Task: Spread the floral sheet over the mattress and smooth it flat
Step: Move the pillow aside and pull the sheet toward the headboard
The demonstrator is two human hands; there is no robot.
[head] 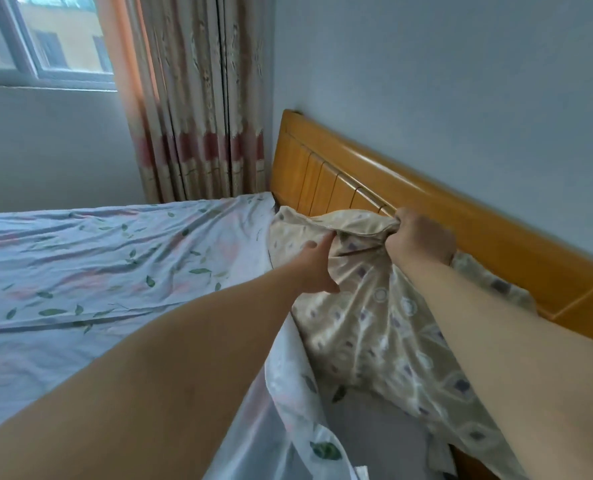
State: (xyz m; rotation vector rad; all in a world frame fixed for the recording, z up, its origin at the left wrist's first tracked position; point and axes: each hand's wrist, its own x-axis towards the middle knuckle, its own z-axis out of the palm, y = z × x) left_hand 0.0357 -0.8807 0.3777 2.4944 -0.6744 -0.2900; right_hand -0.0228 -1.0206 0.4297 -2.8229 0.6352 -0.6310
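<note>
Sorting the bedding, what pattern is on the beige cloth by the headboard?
Pale ovals with small purple squares on the beige cloth; head view.

Headboard blocks rightward; floral sheet lies open leftward.

The left forearm is bare along all of its visible length, broad and smooth nearest the lens and tapering to a slim wrist; the right forearm is bare likewise, long and slender. The left hand is bare too, one short fingernail showing; the right hand shows rounded knuckles above a bare wrist.
</note>
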